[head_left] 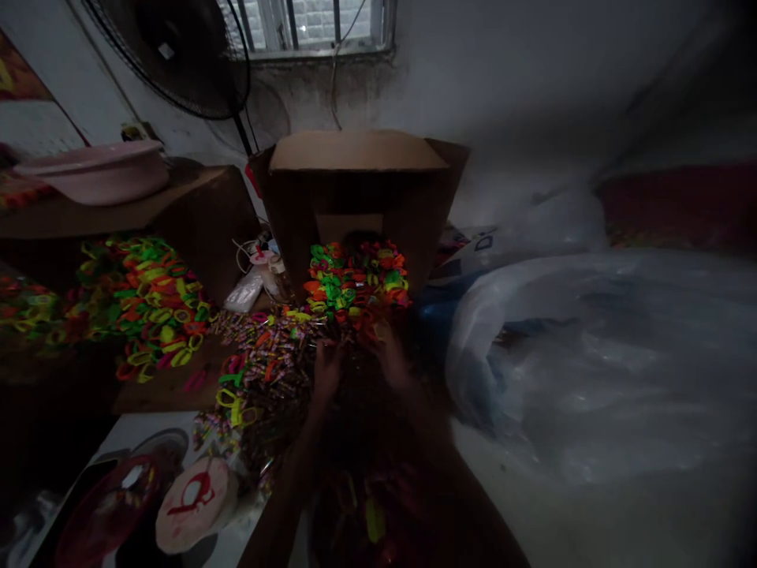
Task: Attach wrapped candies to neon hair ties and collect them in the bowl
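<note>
Showing neon green, orange and yellow, looped pieces (338, 290) lie beyond fingers (322, 348) whose grip is unclear

A dark outlined letter, apparently a D, stands on the pale plastic sack (532, 221). The red mark on the round pinkish lid (190, 517) and the yellow shape on the reddish poster (22, 72), cut by the picture's edge, cannot be read.

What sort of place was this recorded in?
Probably a small workshop or packing room, though a home workspace is possible: bright pieces lie heaped in bulk, an open carton stands by the wall, and a big plastic bag sits alongside.
</note>
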`<state>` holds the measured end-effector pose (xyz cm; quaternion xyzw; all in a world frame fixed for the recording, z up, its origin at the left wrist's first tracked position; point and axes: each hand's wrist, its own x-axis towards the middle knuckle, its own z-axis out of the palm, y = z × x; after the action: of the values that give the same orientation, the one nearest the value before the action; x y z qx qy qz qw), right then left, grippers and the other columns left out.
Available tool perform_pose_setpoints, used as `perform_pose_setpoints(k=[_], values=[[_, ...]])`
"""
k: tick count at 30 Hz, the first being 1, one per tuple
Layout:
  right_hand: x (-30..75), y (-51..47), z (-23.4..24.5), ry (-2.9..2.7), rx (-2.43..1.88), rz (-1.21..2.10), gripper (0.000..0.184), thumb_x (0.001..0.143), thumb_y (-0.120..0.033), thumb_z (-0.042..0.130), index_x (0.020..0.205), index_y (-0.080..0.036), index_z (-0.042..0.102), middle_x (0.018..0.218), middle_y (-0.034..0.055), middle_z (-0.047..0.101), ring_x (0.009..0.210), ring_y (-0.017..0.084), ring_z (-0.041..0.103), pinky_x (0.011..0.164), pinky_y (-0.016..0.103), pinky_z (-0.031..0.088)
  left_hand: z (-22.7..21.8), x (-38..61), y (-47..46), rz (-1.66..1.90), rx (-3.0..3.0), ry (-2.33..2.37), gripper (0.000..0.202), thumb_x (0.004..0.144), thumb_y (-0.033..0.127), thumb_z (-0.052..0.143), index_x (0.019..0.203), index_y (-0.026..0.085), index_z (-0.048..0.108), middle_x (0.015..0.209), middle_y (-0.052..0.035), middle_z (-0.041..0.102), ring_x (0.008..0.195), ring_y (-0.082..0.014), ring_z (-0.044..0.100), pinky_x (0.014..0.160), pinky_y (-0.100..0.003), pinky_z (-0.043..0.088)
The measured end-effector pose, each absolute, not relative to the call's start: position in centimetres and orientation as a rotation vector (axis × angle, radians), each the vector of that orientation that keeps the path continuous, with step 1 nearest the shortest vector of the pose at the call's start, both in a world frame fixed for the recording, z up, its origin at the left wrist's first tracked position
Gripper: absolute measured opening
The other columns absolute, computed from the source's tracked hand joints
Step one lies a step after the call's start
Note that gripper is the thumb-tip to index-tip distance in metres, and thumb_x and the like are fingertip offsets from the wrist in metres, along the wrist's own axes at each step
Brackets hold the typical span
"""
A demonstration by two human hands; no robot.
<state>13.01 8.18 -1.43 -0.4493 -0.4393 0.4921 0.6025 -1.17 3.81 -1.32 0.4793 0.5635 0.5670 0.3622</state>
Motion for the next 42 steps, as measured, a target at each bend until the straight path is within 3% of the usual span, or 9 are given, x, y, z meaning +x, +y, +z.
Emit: perform_pose_setpoints(k=[5, 10, 16, 20, 25, 31, 35, 39, 42], values=[[12.6, 6.4, -3.7, -0.806, -1.063, 1.368, 0.047, 0.083, -0.060, 0.047, 0.107, -0.024, 0.065, 0.108, 0.0044, 0.071, 0.097, 0.021, 0.068, 0.080, 0.038, 0.057, -0.8, 0.0, 2.8, 1.401, 1.320, 1.508, 0.021, 0.090, 0.040, 0.050, 0.098, 0.021, 0.053, 0.095, -0.0028, 0.066, 0.090, -0.0154, 0.062, 0.084, -0.027, 0.049], [12.1, 7.4, -4.5, -0.859, -1.055, 1.335, 0.049, 0.084, -0.060, 0.040, 0.101, -0.024, 0.068, 0.100, 0.0048, 0.072, 0.098, 0.022, 0.067, 0.087, 0.041, 0.056, 0.5, 1.2, 2.0, 1.359, 1.396, 1.532, 0.025, 0.090, 0.044, 0.053, 0.091, 0.020, 0.059, 0.089, -0.0028, 0.069, 0.086, -0.0168, 0.064, 0.081, -0.028, 0.049], [12.7, 6.8, -3.6, -0.950, -1.066, 1.240, 0.036, 0.071, -0.043, 0.069, 0.101, -0.024, 0.067, 0.105, 0.0025, 0.071, 0.103, 0.022, 0.063, 0.098, 0.041, 0.050, 0.7, 1.2, 1.6, 1.502, 1.288, 1.683, 0.027, 0.090, 0.047, 0.056, 0.096, 0.021, 0.049, 0.084, -0.0007, 0.065, 0.078, -0.0153, 0.063, 0.073, -0.026, 0.049], [12.8, 5.5, -2.7, -1.199, -1.075, 1.218, 0.040, 0.070, -0.038, 0.071, 0.107, -0.025, 0.067, 0.112, 0.0027, 0.070, 0.106, 0.023, 0.063, 0.102, 0.042, 0.047, 1.3, 0.8, 1.5, 1.482, 1.430, 1.689, 0.021, 0.098, 0.039, 0.043, 0.108, 0.021, 0.049, 0.099, -0.0056, 0.066, 0.090, -0.0165, 0.064, 0.082, -0.029, 0.050], [11.9, 4.9, -3.0, -1.255, -1.092, 1.303, 0.036, 0.072, -0.037, 0.068, 0.107, -0.029, 0.070, 0.118, 0.0009, 0.070, 0.114, 0.024, 0.062, 0.109, 0.044, 0.042, 1.6, 0.2, 1.9, 1.374, 1.725, 1.675, 0.020, 0.097, 0.034, 0.043, 0.100, 0.021, 0.057, 0.101, -0.0082, 0.065, 0.099, -0.0196, 0.061, 0.091, -0.033, 0.048], [11.9, 4.9, -3.5, -1.158, -1.054, 1.350, 0.036, 0.075, -0.045, 0.067, 0.107, -0.029, 0.072, 0.119, -0.0003, 0.071, 0.116, 0.025, 0.062, 0.111, 0.045, 0.040, 1.6, -0.6, 2.0, 1.514, 1.450, 1.803, 0.024, 0.091, 0.044, 0.052, 0.092, 0.020, 0.053, 0.079, -0.0005, 0.063, 0.072, -0.0142, 0.061, 0.068, -0.025, 0.047], [11.9, 5.3, -3.3, -1.031, -1.119, 1.380, 0.040, 0.074, -0.050, 0.067, 0.107, -0.028, 0.072, 0.121, -0.0009, 0.069, 0.121, 0.024, 0.058, 0.114, 0.044, 0.036, 1.6, -0.3, 2.0, 1.563, 1.444, 1.741, 0.023, 0.088, 0.042, 0.057, 0.088, 0.021, 0.050, 0.072, 0.0026, 0.059, 0.063, -0.0122, 0.056, 0.062, -0.023, 0.044], [11.7, 5.5, -2.6, -0.954, -1.041, 1.389, 0.037, 0.076, -0.052, 0.064, 0.102, -0.027, 0.072, 0.121, 0.0010, 0.069, 0.121, 0.023, 0.058, 0.111, 0.039, 0.039, 0.9, 0.4, 1.9, 1.458, 1.566, 1.580, 0.025, 0.092, 0.034, 0.051, 0.112, 0.020, 0.050, 0.096, -0.0056, 0.067, 0.086, -0.0169, 0.064, 0.077, -0.028, 0.049], [11.7, 5.4, -2.3, -0.953, -0.976, 1.405, 0.037, 0.075, -0.049, 0.067, 0.104, -0.025, 0.069, 0.119, 0.0020, 0.069, 0.118, 0.022, 0.059, 0.107, 0.037, 0.042, 0.5, 0.7, 1.9, 1.378, 1.704, 1.526, 0.023, 0.095, 0.029, 0.044, 0.113, 0.018, 0.053, 0.108, -0.0104, 0.065, 0.102, -0.0208, 0.061, 0.090, -0.035, 0.047]])
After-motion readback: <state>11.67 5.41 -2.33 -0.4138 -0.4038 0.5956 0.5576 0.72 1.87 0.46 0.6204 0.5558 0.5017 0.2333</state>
